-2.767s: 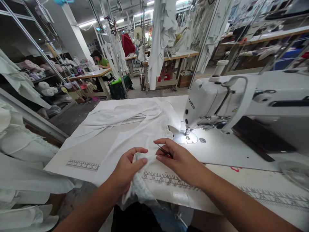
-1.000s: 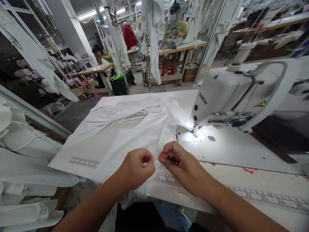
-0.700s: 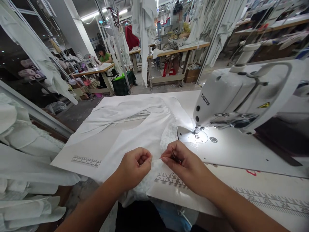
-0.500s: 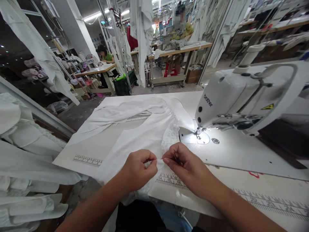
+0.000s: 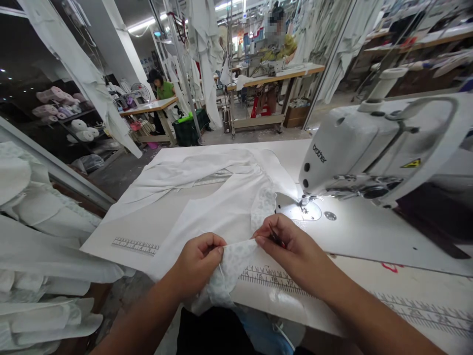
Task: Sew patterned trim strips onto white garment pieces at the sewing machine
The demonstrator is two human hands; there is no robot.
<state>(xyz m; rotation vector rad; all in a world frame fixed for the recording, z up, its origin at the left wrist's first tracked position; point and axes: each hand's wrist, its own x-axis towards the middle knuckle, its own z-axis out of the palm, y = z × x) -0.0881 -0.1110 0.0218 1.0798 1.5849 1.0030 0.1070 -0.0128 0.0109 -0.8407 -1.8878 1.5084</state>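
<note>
This is a sewing workshop: sewing machine (image 5: 343, 143), hanging cloth (image 5: 205, 39) (and workers (image 5: 165, 89) beyond).

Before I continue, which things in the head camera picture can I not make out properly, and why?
Head view:
Dark tool: partly hidden by the right hand.
Long printed ruler: middle numbers covered by the right forearm.
Sewing machine: far end cut off by the picture's right edge.
Yellow label: symbol too small to make out.

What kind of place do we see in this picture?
Probably a garment sewing workshop, judging by the large, rounded white sewing machine at the right, the broad, wrinkled white cloth lying beside it, and the long white fabric pieces hanging behind.
</note>
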